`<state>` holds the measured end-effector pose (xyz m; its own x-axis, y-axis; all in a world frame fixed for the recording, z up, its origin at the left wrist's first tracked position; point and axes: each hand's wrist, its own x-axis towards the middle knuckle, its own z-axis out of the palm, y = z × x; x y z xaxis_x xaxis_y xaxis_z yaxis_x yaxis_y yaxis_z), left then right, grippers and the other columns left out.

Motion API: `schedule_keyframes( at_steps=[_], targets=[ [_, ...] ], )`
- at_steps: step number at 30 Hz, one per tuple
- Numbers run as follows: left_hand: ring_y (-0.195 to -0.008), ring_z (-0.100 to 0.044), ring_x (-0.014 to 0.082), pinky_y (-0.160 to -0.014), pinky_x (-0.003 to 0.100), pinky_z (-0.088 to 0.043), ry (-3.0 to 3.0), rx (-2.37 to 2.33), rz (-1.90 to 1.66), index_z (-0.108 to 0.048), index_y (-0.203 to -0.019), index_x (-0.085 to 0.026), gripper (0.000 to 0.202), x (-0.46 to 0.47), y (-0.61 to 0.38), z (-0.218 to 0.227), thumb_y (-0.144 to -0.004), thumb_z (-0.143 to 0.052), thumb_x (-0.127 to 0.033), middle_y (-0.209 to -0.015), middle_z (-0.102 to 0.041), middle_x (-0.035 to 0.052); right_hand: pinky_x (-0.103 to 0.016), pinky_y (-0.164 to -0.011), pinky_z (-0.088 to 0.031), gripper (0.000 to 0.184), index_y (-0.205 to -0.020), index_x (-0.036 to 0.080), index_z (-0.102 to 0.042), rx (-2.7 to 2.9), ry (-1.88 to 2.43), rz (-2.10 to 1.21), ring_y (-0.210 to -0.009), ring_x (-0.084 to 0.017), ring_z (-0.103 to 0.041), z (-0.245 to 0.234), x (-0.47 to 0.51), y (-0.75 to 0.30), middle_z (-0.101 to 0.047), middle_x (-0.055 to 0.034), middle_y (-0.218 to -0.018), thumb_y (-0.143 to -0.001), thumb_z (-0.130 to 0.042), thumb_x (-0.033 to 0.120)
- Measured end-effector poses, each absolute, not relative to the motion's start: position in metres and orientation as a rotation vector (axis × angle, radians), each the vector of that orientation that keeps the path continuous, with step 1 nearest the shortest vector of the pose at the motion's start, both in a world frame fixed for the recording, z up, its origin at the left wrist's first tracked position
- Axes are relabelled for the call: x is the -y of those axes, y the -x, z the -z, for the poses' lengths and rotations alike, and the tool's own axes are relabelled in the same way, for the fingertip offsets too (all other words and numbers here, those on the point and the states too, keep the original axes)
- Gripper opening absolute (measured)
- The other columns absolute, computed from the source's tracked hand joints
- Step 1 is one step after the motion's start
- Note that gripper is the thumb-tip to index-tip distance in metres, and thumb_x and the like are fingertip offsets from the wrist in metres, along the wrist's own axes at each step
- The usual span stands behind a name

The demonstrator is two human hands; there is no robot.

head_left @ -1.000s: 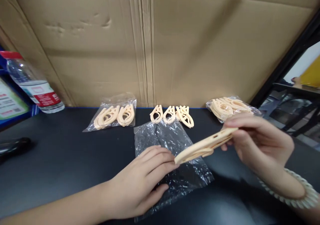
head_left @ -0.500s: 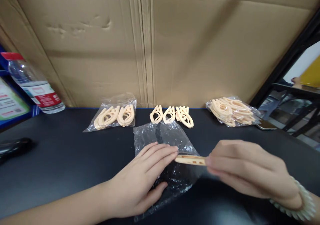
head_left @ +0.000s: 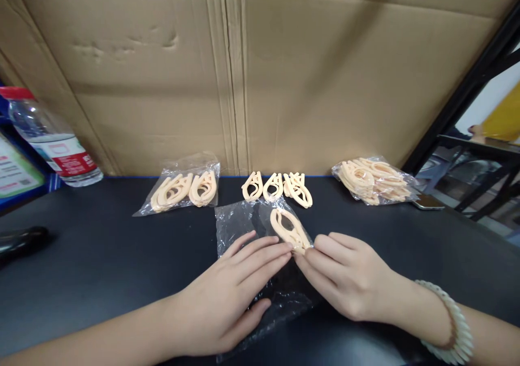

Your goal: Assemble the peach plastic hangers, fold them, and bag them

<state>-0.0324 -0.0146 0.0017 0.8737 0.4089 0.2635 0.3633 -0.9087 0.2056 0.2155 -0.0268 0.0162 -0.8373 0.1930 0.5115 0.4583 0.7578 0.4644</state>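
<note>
My left hand (head_left: 235, 290) lies flat with its fingers stretched out over a clear plastic bag (head_left: 231, 228) on the black table. Its fingertips reach the near end of a beige folding hanger (head_left: 284, 228), folded up. My right hand (head_left: 349, 274), with a pale beaded bracelet at the wrist, pinches that same end. The hanger's rounded end points away from me, over or inside the bag; I cannot tell which. Beyond the bag stand more folded hangers (head_left: 273, 187) in a short row, a few overlapping at the right.
A bag of hangers (head_left: 203, 187) lies back left, another filled bag (head_left: 374, 182) back right with a phone-like flat object (head_left: 428, 202) beside it. A bottle (head_left: 60, 149) stands at far left, near a dark object (head_left: 22, 241). Cardboard (head_left: 304, 73) walls off the back.
My right hand has moved left with the hanger, which has turned from edge-on to lying flat with its loop away from me. My left hand stays about in place.
</note>
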Motion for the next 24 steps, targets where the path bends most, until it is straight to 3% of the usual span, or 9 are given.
schedule_keyframes(
  at_steps=[7,11,13,15,18,24],
  targets=[
    [-0.141,-0.033,0.0275,-0.116,0.055,-0.025,-2.900,-0.555,-0.451,-0.025,-0.148,-0.020,0.069,0.015,0.032,-0.004,-0.085,-0.050,-0.009,-0.152,-0.041,0.0107,-0.035,-0.056,-0.026,0.035,-0.064,0.016,-0.060,2.562,0.663,0.849,-0.063,-0.017,-0.041,-0.008,0.023,-0.213,-0.050,-0.0036,-0.067,-0.093,-0.041,0.007],
    [-0.140,-0.036,0.0272,-0.116,0.053,-0.026,-2.888,-0.537,-0.466,-0.027,-0.148,-0.021,0.069,0.015,0.031,-0.004,-0.084,-0.050,-0.008,-0.150,-0.043,0.0104,-0.034,-0.057,-0.030,0.036,-0.065,0.016,-0.060,2.569,0.655,0.860,-0.064,-0.016,-0.045,-0.008,0.021,-0.214,-0.053,-0.0038,-0.069,-0.094,-0.041,0.008],
    [-0.140,-0.037,0.0275,-0.116,0.053,-0.027,-2.881,-0.531,-0.483,-0.028,-0.148,-0.021,0.069,0.015,0.031,-0.004,-0.084,-0.051,-0.008,-0.149,-0.044,0.0104,-0.035,-0.065,-0.038,0.033,-0.071,0.015,-0.064,2.577,0.618,0.889,-0.073,-0.017,-0.052,-0.009,0.019,-0.214,-0.062,-0.0065,-0.082,-0.094,-0.042,0.008],
    [-0.139,-0.037,0.0280,-0.115,0.053,-0.028,-2.879,-0.538,-0.482,-0.028,-0.148,-0.021,0.070,0.015,0.031,-0.003,-0.084,-0.051,-0.008,-0.149,-0.044,0.0108,-0.039,-0.081,-0.044,0.026,-0.086,0.013,-0.068,2.600,0.596,0.947,-0.095,-0.022,-0.058,-0.010,0.018,-0.215,-0.066,-0.0104,-0.109,-0.095,-0.044,0.010],
    [-0.139,-0.038,0.0283,-0.115,0.054,-0.029,-2.880,-0.550,-0.455,-0.027,-0.148,-0.020,0.070,0.015,0.031,-0.004,-0.084,-0.051,-0.009,-0.150,-0.043,0.0115,-0.047,-0.101,-0.041,0.026,-0.113,0.011,-0.066,2.639,0.667,1.014,-0.128,-0.032,-0.045,-0.008,0.016,-0.217,-0.051,-0.0124,-0.140,-0.095,-0.047,0.015],
    [-0.139,-0.038,0.0273,-0.114,0.053,-0.031,-2.871,-0.533,-0.436,-0.028,-0.148,-0.020,0.068,0.016,0.030,-0.007,-0.084,-0.049,-0.007,-0.150,-0.043,0.0115,-0.052,-0.107,-0.040,0.032,-0.123,0.014,-0.062,2.676,0.811,0.961,-0.140,-0.033,-0.033,0.001,0.016,-0.218,-0.036,-0.0095,-0.153,-0.096,-0.047,0.022]
  ],
)
